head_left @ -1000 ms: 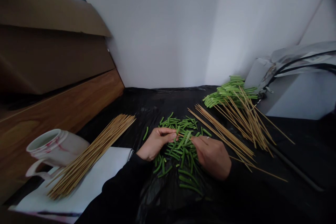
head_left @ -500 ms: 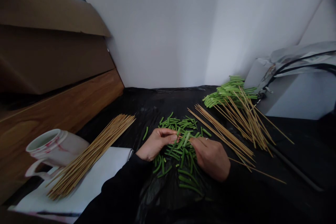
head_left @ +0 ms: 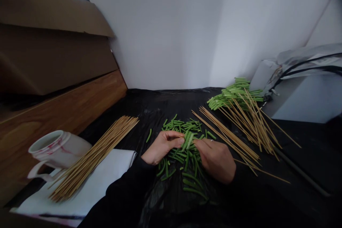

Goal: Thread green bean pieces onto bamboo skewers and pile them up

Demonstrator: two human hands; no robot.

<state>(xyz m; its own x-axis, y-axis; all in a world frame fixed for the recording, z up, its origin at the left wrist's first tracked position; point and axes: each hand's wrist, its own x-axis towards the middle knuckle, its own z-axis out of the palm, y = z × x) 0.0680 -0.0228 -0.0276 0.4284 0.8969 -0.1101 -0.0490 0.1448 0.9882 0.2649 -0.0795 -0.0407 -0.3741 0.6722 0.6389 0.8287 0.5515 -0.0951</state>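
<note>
Between my hands, several cut green stem pieces (head_left: 190,140), resembling garlic scapes, sit side by side across a thin bamboo skewer. My left hand (head_left: 163,145) pinches the leftmost piece between thumb and fingers; the skewer's tip is hidden there. My right hand (head_left: 217,160), a ring on one finger, is closed around the skewer just right of the pieces. The skewer's long end (head_left: 269,174) sticks out to the right behind that hand. Beneath both hands lies a loose pile of green stem pieces (head_left: 193,181) on black plastic sheeting (head_left: 160,105).
To the left, a bundle of bamboo skewers (head_left: 93,160) rests on white paper (head_left: 114,164) beside a tipped mug (head_left: 62,149). On the right are loose skewers (head_left: 229,135) and a heap of filled skewers (head_left: 237,94). A cardboard box (head_left: 58,53) and white box (head_left: 307,96) flank the wall.
My left thumb and fingers have moved slightly right, bringing the pinched piece up against the others on the skewer. My right hand keeps its grip. The view has shifted slightly.
</note>
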